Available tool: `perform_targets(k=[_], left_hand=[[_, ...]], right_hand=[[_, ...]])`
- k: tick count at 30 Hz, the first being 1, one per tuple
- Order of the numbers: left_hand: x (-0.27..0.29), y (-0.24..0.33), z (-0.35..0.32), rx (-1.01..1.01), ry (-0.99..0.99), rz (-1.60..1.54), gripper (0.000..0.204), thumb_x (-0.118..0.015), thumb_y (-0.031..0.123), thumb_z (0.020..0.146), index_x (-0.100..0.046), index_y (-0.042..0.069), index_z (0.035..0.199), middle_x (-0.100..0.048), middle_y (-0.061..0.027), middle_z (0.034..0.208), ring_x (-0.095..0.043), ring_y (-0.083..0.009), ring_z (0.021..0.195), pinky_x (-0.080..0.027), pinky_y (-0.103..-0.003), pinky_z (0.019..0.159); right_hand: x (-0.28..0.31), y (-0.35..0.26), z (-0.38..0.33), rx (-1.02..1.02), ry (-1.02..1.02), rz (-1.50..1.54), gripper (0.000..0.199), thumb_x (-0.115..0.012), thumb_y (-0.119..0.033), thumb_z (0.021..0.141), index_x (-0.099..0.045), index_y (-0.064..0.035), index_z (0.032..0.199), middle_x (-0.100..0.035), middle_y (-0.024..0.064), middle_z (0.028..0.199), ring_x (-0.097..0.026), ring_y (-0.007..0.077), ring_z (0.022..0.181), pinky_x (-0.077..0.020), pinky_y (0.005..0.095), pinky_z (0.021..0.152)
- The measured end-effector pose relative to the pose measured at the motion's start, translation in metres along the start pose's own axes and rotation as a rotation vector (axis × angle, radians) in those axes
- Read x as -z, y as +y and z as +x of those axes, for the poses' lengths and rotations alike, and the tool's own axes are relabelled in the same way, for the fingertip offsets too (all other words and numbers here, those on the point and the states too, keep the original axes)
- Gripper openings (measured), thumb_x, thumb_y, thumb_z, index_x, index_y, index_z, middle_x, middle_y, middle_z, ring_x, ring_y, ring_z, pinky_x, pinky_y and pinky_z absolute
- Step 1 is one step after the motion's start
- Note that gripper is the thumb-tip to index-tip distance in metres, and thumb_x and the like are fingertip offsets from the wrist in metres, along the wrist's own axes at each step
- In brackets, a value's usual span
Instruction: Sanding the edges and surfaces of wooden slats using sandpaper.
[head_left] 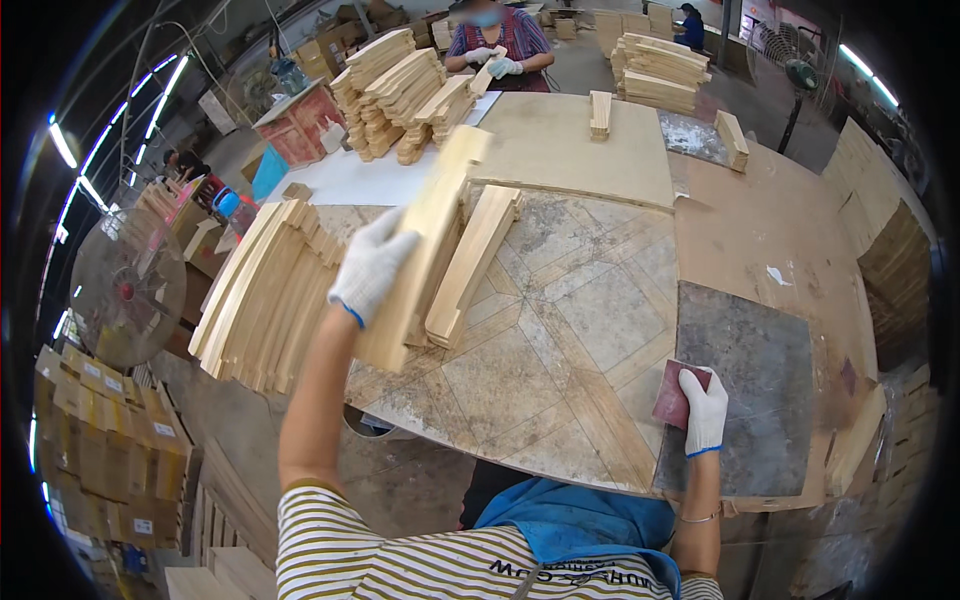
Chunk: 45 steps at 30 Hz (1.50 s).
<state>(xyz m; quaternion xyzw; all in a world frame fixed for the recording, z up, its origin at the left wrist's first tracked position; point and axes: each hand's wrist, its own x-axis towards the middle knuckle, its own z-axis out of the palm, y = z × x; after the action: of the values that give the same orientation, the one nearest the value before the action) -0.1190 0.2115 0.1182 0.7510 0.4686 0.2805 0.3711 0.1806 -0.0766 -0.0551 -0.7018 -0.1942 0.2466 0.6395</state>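
In a white knit glove, my left hand [372,264] is closed on the edge of a pale wooden slat [440,200], which is tilted up above the table's left part and slightly blurred. Just right of it, more shaped wooden slats [482,255] lie on the worn, patterned tabletop [590,330]. Over at the right, my gloved right hand [706,408] grips a dark red piece of sandpaper [670,392] above a dark grey sheet [770,370]. The sandpaper is well apart from the slat. Left of my left hand stands a row of similar slats [275,295].
Tall slat stacks [395,90] stand at the far left of the table, with another stack [660,75] far right. Across the table a co-worker's gloved hands [505,67] hold a wooden piece. A round fan [128,285] and taped cartons [110,430] are on my left.
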Motion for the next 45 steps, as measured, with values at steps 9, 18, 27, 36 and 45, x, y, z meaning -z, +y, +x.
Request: perform_targets(k=[9, 18, 27, 36, 45], left_hand=[[-0.009, -0.089, 0.075, 0.022, 0.004, 0.628, 0.095, -0.069, 0.054, 0.073, -0.033, 0.006, 0.146, -0.054, -0.0271, 0.131, -0.053, -0.0366, 0.122, -0.042, -0.043, 0.101], [0.003, -0.079, 0.065, 0.014, 0.048, 0.629, 0.089, -0.071, 0.041, 0.071, -0.037, 0.005, 0.145, -0.057, -0.0259, 0.128, -0.057, -0.0368, 0.117, -0.044, -0.042, 0.099], [-0.042, -0.075, 0.083, -0.273, -0.055, 0.464, 0.056, -0.070, 0.030, 0.082, -0.055, 0.001, 0.127, -0.061, -0.0185, 0.122, -0.059, -0.0331, 0.112, -0.044, -0.043, 0.097], [-0.175, -0.015, 0.012, -0.686, -0.245, 0.064, 0.067, -0.061, 0.005, 0.085, -0.033, -0.001, 0.146, -0.042, -0.0193, 0.146, -0.043, -0.0295, 0.132, -0.034, -0.037, 0.110], [-0.354, 0.107, -0.102, -0.141, -1.399, -0.470, 0.075, -0.059, 0.031, 0.094, -0.020, 0.002, 0.151, -0.042, -0.0199, 0.145, -0.052, -0.0269, 0.124, -0.042, -0.038, 0.103]], right_hand=[[-0.012, 0.014, 0.003, 0.021, -0.009, -0.070, 0.019, -0.067, -0.016, 0.086, -0.065, 0.0005, 0.095, -0.064, 0.0015, 0.083, -0.056, 0.0090, 0.076, -0.0464, 0.0248, 0.070], [-0.024, 0.018, -0.007, 0.003, -0.004, -0.066, 0.019, -0.067, -0.016, 0.086, -0.065, 0.0006, 0.095, -0.065, 0.0022, 0.084, -0.057, 0.0093, 0.078, -0.0467, 0.0249, 0.071], [-0.012, 0.003, -0.003, -0.087, 0.011, -0.053, 0.024, -0.065, -0.021, 0.088, -0.069, -0.0010, 0.100, -0.069, 0.0077, 0.087, -0.064, 0.0137, 0.079, -0.0516, 0.0285, 0.074], [0.085, 0.015, -0.053, 0.095, 0.383, 0.170, 0.026, -0.068, -0.023, 0.087, -0.066, 0.0000, 0.099, -0.068, 0.0054, 0.090, -0.058, 0.0108, 0.084, -0.0486, 0.0277, 0.077], [0.302, 0.049, -0.120, 0.278, 1.048, 0.523, 0.029, -0.064, -0.020, 0.092, -0.060, -0.0020, 0.114, -0.065, 0.0042, 0.104, -0.062, 0.0132, 0.092, -0.0507, 0.0292, 0.083]])
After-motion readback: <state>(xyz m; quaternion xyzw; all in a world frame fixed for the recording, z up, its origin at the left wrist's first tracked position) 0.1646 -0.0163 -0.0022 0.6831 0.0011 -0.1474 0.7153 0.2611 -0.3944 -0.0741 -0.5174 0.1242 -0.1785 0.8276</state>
